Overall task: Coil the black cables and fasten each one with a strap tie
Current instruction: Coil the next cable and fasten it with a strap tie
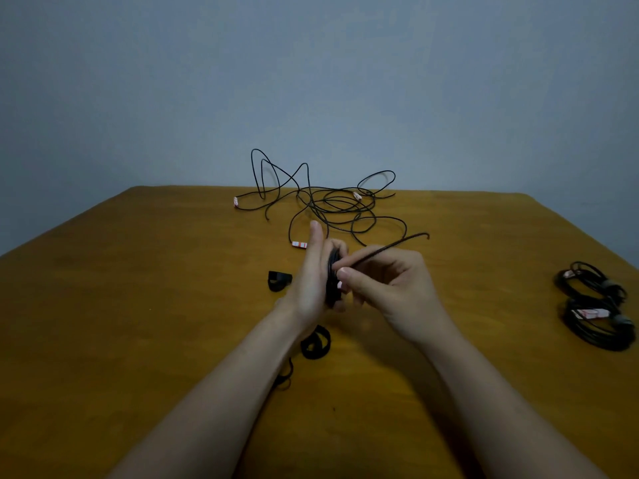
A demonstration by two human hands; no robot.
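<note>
My left hand (311, 274) stands edge-up over the middle of the table, its fingers straight, with a black cable coil (332, 283) wound around it. My right hand (387, 281) pinches the coil's loose cable end (390, 246), which runs up and to the right. Several loose black cables (332, 202) with pink-and-white tagged plugs lie tangled at the far side of the table. Black strap ties lie near my left wrist: one (279, 280) to its left and one (315, 344) below it. A third strap tie (285, 376) is partly hidden under my left forearm.
Two coiled and tied cables (594, 305) lie at the table's right edge, one behind the other. The brown wooden table (138, 305) ends at a grey wall at the back.
</note>
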